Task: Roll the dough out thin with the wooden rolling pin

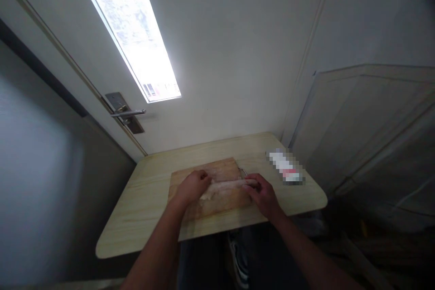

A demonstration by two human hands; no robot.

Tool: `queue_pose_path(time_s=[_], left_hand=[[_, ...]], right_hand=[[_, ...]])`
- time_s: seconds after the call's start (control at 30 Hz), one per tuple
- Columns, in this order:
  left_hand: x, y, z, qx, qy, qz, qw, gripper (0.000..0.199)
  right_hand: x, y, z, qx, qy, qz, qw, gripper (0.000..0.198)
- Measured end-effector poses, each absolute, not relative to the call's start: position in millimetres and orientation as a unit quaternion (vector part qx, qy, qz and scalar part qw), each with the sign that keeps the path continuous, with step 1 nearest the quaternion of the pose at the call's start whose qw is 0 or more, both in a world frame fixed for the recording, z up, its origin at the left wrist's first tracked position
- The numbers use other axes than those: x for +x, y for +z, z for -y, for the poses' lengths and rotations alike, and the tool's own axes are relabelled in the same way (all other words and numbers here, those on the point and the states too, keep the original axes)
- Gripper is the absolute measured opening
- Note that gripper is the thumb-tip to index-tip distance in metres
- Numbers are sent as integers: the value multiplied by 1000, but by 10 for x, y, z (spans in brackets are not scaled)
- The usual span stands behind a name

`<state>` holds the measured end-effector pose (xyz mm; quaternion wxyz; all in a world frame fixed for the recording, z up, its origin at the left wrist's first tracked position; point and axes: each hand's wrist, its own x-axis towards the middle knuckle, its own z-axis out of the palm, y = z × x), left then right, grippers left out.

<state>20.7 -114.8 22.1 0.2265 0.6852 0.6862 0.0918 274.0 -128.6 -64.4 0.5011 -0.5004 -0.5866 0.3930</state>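
Observation:
A wooden cutting board [217, 208] with whitish smears lies on the pale wood-grain table. Across it stretches a long, pale, whitish roll [227, 185]; whether it is dough or a floured rolling pin I cannot tell. My left hand [195, 186] is closed at the roll's left end, fingers curled and partly hidden. At the other end my right hand [263, 193] grips the roll between thumb and fingers, its tip showing past them. A small pale patch [205, 196] lies on the board beside my left hand. Behind my right hand, a metal loop handle [242, 172] sticks out from the board's edge.
The table [136, 208] has rounded corners and stands against a white door with a bright window [136, 31] and a lever handle [127, 113]. A pixelated oblong item [285, 166] lies at the table's right. Below the front edge show my legs and a shoe [238, 258].

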Motion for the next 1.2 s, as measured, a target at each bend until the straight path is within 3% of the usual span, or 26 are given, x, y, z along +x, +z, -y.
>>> queue_pose_path(time_s=[0.27, 0.47, 0.63, 0.73, 0.87, 1.2], left_hand=[[-6, 180, 1055, 645, 119, -703, 274, 34], [-92, 195, 1110, 610, 71, -733, 293, 35], [-2, 320, 1167, 624, 76, -750, 207, 29], [115, 312, 1124, 725, 165, -650, 158, 30], [186, 207, 1020, 816, 124, -547, 141, 35], [261, 121, 915, 816, 82, -562, 104, 39]], right_hand=[[2738, -590, 1309, -517, 417, 566, 488, 29], [2783, -480, 1310, -525, 444, 552, 471, 31], [2924, -306, 1342, -554, 432, 603, 378, 28], [3003, -223, 1403, -542, 437, 645, 316, 25], [3042, -174, 1501, -530, 450, 668, 265, 27], [3007, -247, 1548, -547, 264, 773, 185, 36]])
